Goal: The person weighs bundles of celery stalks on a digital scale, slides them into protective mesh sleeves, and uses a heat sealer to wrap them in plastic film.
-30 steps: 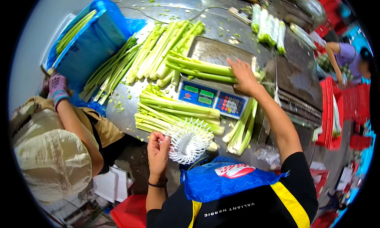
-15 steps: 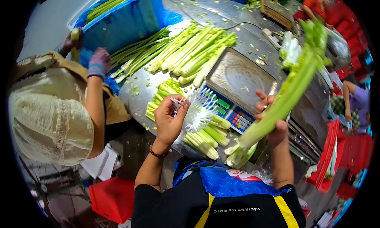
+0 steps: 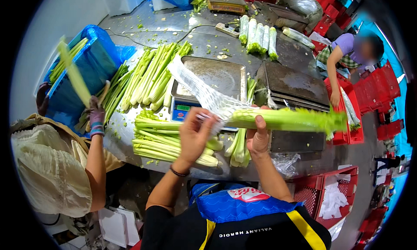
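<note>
In my right hand (image 3: 259, 139) lies a bunch of celery (image 3: 286, 119), nearly level, its leafy end pointing right. My left hand (image 3: 197, 132) pinches a white foam net sleeve (image 3: 193, 82), which stretches up and left over the scale. The celery's root end meets the mouth of the net; how far it goes inside is hard to see. Just beyond my hands stands a digital scale (image 3: 213, 69) with a metal pan. Trimmed celery (image 3: 156, 142) is piled beside my left forearm, and another bunch (image 3: 239, 150) lies between my wrists.
A co-worker's gloved hand (image 3: 96, 113) holds a celery stalk at left, by a blue-lined bin (image 3: 93, 46). More celery (image 3: 150, 76) lies left of the scale. Several wrapped bunches (image 3: 258, 36) lie farther back. A dark flat-topped device (image 3: 297, 82) and red crates (image 3: 356, 135) are at right.
The celery has swung down from upright to nearly level, and its root end has come to the net. The net now extends up and left. My view has shifted right.
</note>
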`<state>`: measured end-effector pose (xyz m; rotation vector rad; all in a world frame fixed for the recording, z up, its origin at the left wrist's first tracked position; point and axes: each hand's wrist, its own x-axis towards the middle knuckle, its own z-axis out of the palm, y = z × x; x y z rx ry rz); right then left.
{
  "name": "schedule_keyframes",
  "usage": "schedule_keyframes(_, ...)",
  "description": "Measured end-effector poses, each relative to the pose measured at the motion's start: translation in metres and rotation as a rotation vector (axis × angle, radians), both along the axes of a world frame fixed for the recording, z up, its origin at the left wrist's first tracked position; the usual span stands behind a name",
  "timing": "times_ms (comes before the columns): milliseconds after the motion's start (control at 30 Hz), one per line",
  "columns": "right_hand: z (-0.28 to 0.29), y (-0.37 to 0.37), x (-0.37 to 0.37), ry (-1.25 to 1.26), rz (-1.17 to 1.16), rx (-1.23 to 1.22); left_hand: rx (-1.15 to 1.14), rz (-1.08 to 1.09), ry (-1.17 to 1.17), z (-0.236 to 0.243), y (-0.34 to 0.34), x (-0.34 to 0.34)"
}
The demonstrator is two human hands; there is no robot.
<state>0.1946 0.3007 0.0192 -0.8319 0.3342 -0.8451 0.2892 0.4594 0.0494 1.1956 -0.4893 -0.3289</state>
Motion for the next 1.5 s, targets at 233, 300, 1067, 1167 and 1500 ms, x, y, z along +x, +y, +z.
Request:
schedule_keyframes(233,0.039,-0.029,-0.043,-0.058,-0.179,0.173,0.460,0.366,-0.727,-0.014,-0.031,-0.032)
schedule_keyframes(300,0.046,-0.034,-0.053,-0.059,-0.098,0.247,0.514,0.239,-0.768,-0.016,-0.052,-0.040)
schedule_keyframes(1067,0.019,-0.153,-0.169,-0.026,0.100,-0.547,-0.586,-0.196,0.791,-0.011,-0.200,-0.209)
schedule_keyframes(1167,0.041,-0.183,-0.178,-0.165,0.242,-0.549,-0.663,-0.207,0.663,0.000,-0.219,-0.169)
schedule_keyframes(1500,0.035,-0.166,-0.156,-0.183,0.036,0.296,-0.612,-0.212,0.432,0.010,-0.268,-0.178)
